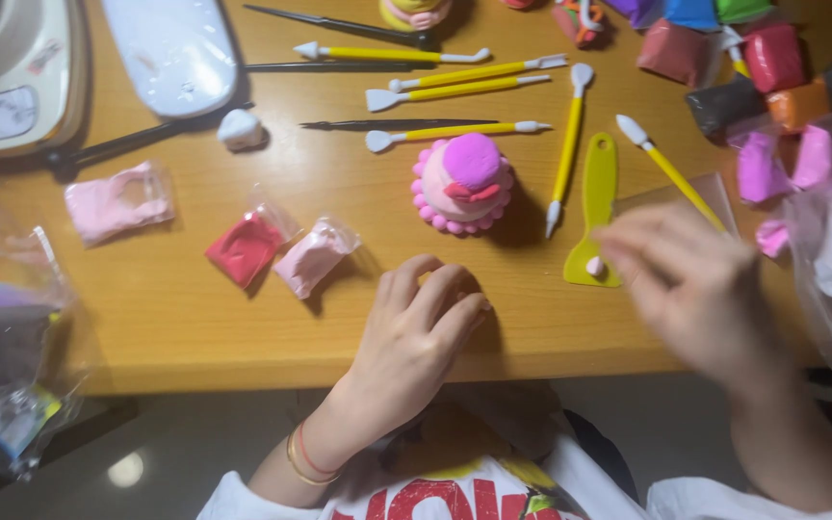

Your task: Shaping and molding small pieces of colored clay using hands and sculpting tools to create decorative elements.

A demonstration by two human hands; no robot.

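Just below the little clay cake (464, 183), near the table's front edge, the left hand (416, 332) rested with its fingers curled loosely inward, and I honestly couldn't tell if anything was tucked under them. The right hand (690, 284) sat off to the cake's lower right, blurred, fingers pinched close together beside a tiny pink clay ball (594, 266) sitting on the yellow-green scraper (597, 207). Whether it was actually touching that ball, no idea, too smeary.

My guess at the risks: that ball was small and round, so a clumsy pinch could squash it or roll it off the scraper. A sleeve or wrist swinging past could also dent the cake, since it stood right between both hands.

Further out from the cake: a red clay packet (246, 248) and a pale pink packet (312, 255) lay to its left, another pink bag (117, 200) beyond them. Yellow sculpting tools (455, 132) lay fanned just above and right of it, crowding any reach toward the clay bags (772, 87) at the upper right. A white lump (240, 128) sat upper left.
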